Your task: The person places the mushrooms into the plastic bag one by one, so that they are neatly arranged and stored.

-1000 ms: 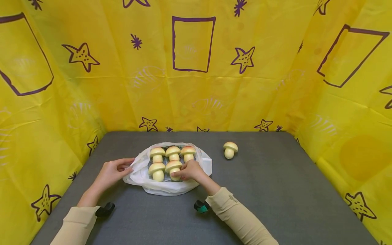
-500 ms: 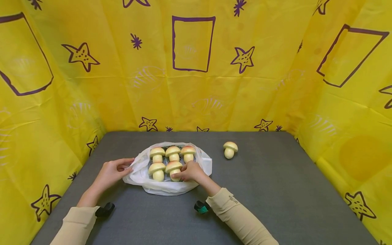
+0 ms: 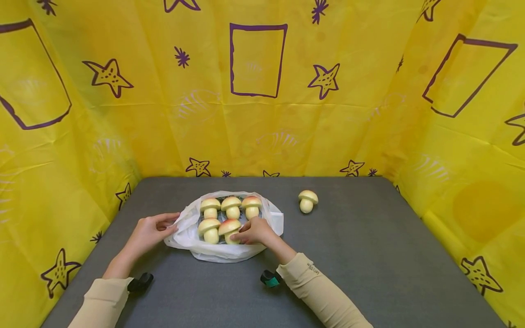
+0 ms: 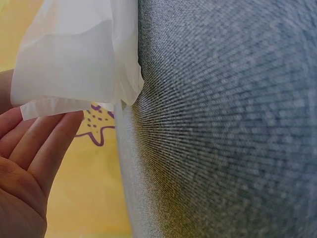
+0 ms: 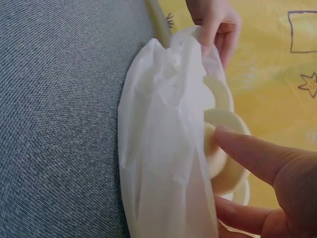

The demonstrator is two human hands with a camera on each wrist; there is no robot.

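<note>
A white plastic bag lies open on the table, its edge rolled down around several pale mushrooms with reddish-tinged caps. They stand in two rows: three at the back, two in front. My left hand pinches the bag's left edge, with the thumb on one side and the fingers on the other. At the front row, my right hand holds the right-hand mushroom, which leans a little; its thumb presses on the stem. The other fingers are partly hidden behind the bag in the right wrist view.
One more mushroom lies on the grey table to the right of the bag. A yellow cloth with drawn starfish encloses the back and both sides.
The mushroom under my right hand has shifted slightly left and tilted, its cap now closer to its left neighbour. My left hand keeps its place at the bag.
</note>
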